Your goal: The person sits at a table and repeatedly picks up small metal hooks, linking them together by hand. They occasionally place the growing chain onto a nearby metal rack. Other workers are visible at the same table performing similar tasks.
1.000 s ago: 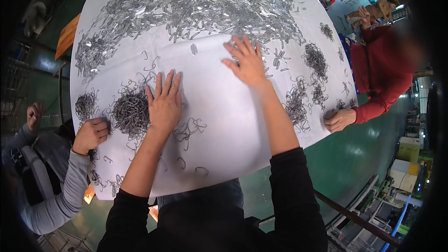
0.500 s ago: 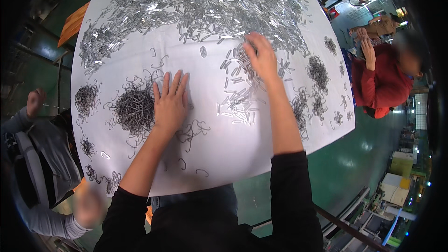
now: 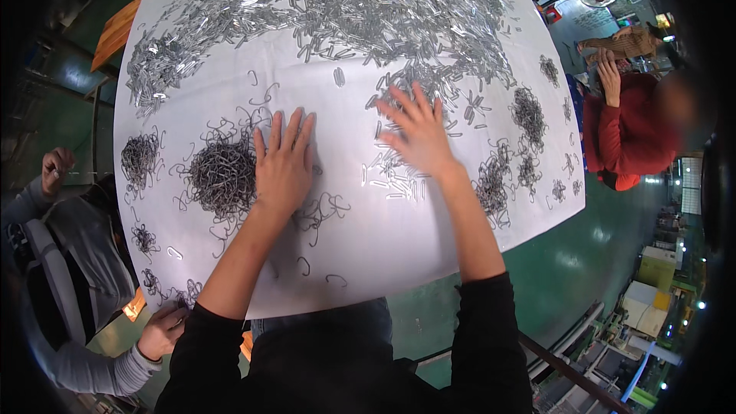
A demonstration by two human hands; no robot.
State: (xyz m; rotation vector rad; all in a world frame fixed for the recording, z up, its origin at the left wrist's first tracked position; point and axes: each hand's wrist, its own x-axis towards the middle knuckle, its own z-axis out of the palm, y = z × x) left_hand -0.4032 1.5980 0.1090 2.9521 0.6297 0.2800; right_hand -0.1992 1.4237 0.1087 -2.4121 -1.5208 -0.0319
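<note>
My left hand [image 3: 284, 165] lies flat on the white table surface with its fingers stretched out. It rests against the right side of a tangled heap of dark curved wire hooks [image 3: 221, 178]. My right hand [image 3: 418, 138] has its fingers spread, slightly blurred, over a loose scatter of small shiny elongated metal clips [image 3: 399, 186]. More of these clips lie beyond its fingertips, joining the large clip pile [image 3: 360, 8] across the far part of the table. Nothing shows gripped in either hand; what lies under my right palm is hidden.
Smaller clumps of dark hooks lie at the right [image 3: 527, 119] and the left [image 3: 140, 159]. A co-worker's hand [image 3: 162, 330] is at the near left table corner. Another person in a red top [image 3: 632, 126] sits beyond the right edge.
My right hand has come nearer to me and a little left, its fingers now spread wider. Clips between it and the big pile have shifted. The co-worker's lower hand has moved at the left corner.
</note>
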